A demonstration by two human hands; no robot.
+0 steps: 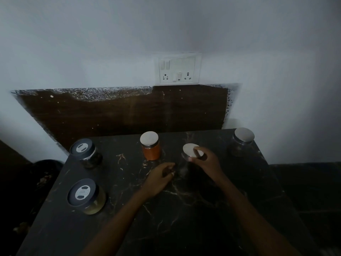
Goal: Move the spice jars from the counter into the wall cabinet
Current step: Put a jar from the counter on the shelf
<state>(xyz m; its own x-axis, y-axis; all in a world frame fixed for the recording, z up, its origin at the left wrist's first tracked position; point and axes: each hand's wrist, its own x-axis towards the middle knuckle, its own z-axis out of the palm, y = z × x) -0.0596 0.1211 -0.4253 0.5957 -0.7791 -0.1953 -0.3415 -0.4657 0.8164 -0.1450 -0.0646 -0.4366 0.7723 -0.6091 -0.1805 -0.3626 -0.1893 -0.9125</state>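
Several spice jars stand on the dark marble counter [184, 209]. My right hand [206, 163] grips a silver-lidded glass jar [190, 151] from above, fingers curled over the lid's rim; the jar looks tilted. My left hand [160, 179] lies with curled fingers by that jar's lower side, and the dim light hides whether it touches it. An orange-filled jar [151, 149] with a silver lid stands just to the left. A dark jar [242, 142] with a silver lid sits at the far right corner. Two dark-lidded jars stand on the left, one far [85, 153], one near [86, 195]. No cabinet is visible.
A white switch and socket plate [178, 70] is on the wall above a dark brown backsplash panel [120, 115]. The counter's left edge drops to a dark floor area [36, 174]. A lower dark surface [304, 182] lies to the right.
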